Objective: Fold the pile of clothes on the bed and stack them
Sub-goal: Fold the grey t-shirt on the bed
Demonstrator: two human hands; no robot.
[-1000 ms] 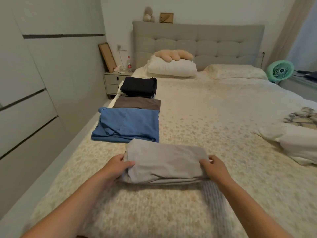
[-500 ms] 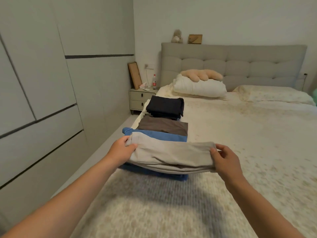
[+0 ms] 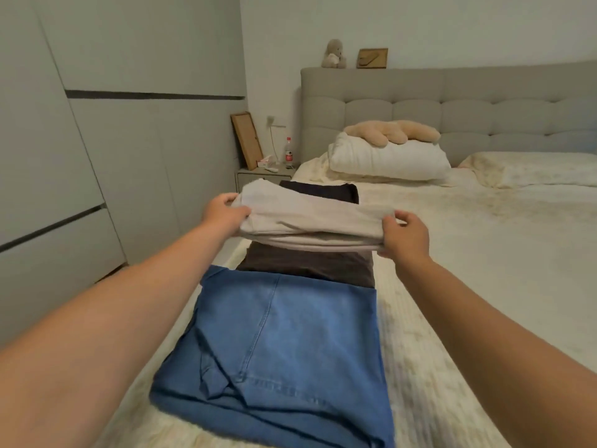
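Holding a folded grey garment (image 3: 310, 221) aloft by its two short ends: left hand (image 3: 223, 215) clamping the left end with thumb on top, right hand (image 3: 403, 236) clamping the right end likewise, fingers curled under. Hanging clear of the bed (image 3: 484, 253), above the folded brown garment (image 3: 307, 266) and partly screening the folded black garment (image 3: 323, 192) beyond. Lying nearest the camera, folded blue jeans (image 3: 274, 350), touching the brown piece. Judging progress as well advanced: three items lying folded in a row along the left edge of the mattress, a fourth folded and being carried; stacking into one pile not yet done, and any unfolded remainder not showing in this view. Running close to the mattress edge on the left, with the wardrobe (image 3: 97, 156) across a narrow floor gap; possibly some overhang of the jeans there, though wide-angle distortion preventing certainty. Offering ample open bedding to the right, well apart from the white pillow (image 3: 387, 160).
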